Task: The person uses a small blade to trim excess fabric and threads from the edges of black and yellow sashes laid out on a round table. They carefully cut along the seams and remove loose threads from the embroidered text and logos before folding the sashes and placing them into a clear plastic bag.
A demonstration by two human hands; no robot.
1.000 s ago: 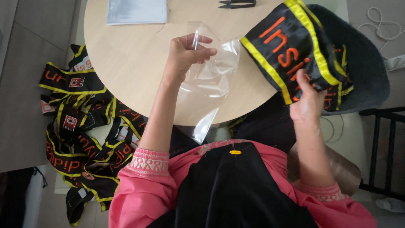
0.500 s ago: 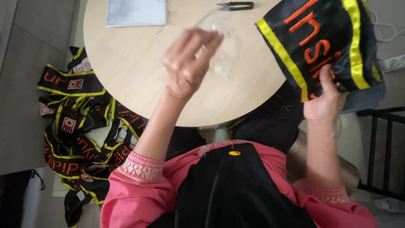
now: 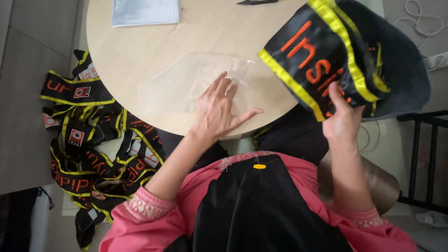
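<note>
Head view, looking down. The left hand lies palm down, fingers spread and flat, on a clear plastic bag spread on the round wooden table; nothing is pinched between the fingers. The bag's open mouth, with a raised lip, lies at about 1 o'clock from the hand. The film is judged very light, limp and slippery; it would crease or slide under a sideways push, so it is best taken at the raised lip by finger and thumb.

At 3 o'clock from the bag, the right hand holds up a folded black sash with yellow edging and orange lettering, thumb on the near face and the other fingers hidden behind the cloth. The sash is judged soft, floppy satin, light and prone to unfold; a grip across the fold holds its layers together.

At 9 o'clock, on the floor, lies a heap of similar sashes. At 12 o'clock on the table lies a flat stack of clear bags, and dark scissors show at the top edge.
</note>
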